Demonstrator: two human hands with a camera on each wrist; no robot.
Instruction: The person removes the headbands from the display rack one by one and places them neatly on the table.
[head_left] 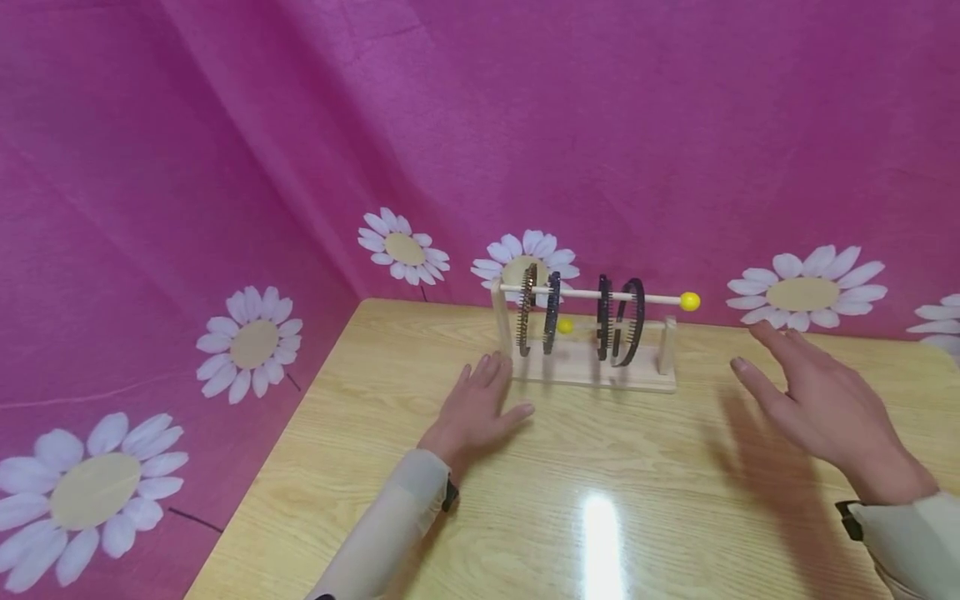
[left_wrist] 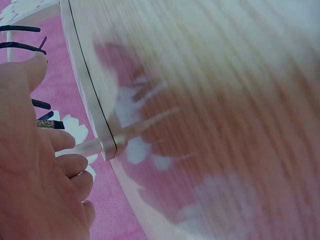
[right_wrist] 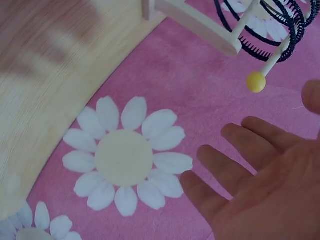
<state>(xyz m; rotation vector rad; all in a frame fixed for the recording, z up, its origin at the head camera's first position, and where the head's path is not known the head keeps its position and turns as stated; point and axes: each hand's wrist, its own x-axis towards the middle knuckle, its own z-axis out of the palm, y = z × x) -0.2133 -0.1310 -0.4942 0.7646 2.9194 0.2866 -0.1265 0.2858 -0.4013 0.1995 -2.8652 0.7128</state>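
A small wooden rack (head_left: pixel 592 378) stands at the back of the table, toothed headbands hanging from its upper rod. Toward the left end hang a brown glittery headband (head_left: pixel 526 321) and a dark sparkly headband (head_left: pixel 552 315). Farther right are a black headband (head_left: pixel 603 317) and another black headband (head_left: pixel 637 321), more tilted. My left hand (head_left: pixel 474 408) lies flat, fingertips right at the left end of the rack's base, thumb spread. Raised to the right of the rack, my right hand (head_left: pixel 832 404) has its fingers extended and holds nothing; its palm (right_wrist: pixel 285 200) shows in the right wrist view.
A yellow ball (head_left: pixel 690 302) caps the upper rod's right end; another yellow ball (head_left: pixel 566 326) sits on the lower rod. Behind and to the left of the wooden table (head_left: pixel 525 517) hangs a pink cloth (head_left: pixel 637 125) with white daisies, close to the table's back edge.
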